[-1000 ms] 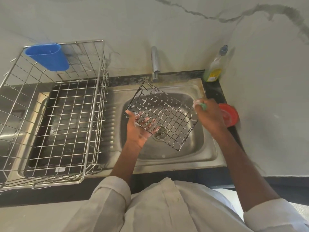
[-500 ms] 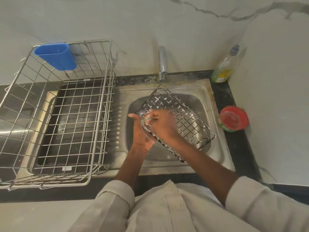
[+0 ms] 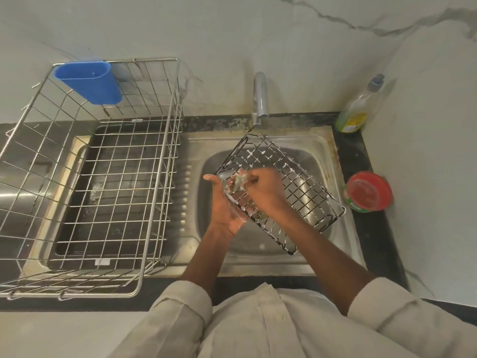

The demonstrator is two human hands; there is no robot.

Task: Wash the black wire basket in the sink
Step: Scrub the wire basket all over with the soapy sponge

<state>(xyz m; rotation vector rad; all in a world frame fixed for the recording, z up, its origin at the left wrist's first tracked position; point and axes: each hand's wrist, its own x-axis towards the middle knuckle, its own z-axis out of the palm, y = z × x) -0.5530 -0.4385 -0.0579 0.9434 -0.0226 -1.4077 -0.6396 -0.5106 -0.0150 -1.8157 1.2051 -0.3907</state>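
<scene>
**Scrubbing the soapy basket over the sink bowl**

Since a second ago, the right hand [image 3: 263, 188] has swung in from beside the red-lidded round tub [image 3: 367, 191] on the dark counter and now works inside the black wire basket with its rectangular grid floor [image 3: 294, 187]. That basket is held tilted above the bowl of the stainless steel sink [image 3: 320, 140], its far corner just under the chrome tap spout [image 3: 260, 99], with white suds clinging to many wires.

The left hand [image 3: 224, 202] cups the basket's near-left end from beneath, thumb out and fingers curled under the grid. The right hand's fingers are bunched, pinching a small foamy green scrubber [image 3: 240, 180] against the mesh.

To do this step well, I judge the scrubber should travel along each wire in both directions, since a crossed grid traps grime at its joints. Turning the basket would bring the side walls and underside into reach. The wet, lathered frame looks slippery, so the supporting grip should stay firm and low over the bowl.

Left of the sink stands a large steel wire dish rack [image 3: 160, 177] carrying a blue plastic cutlery holder [image 3: 89, 81]; a clear bottle of yellow-green dish liquid [image 3: 357, 112] sits in the corner.
</scene>
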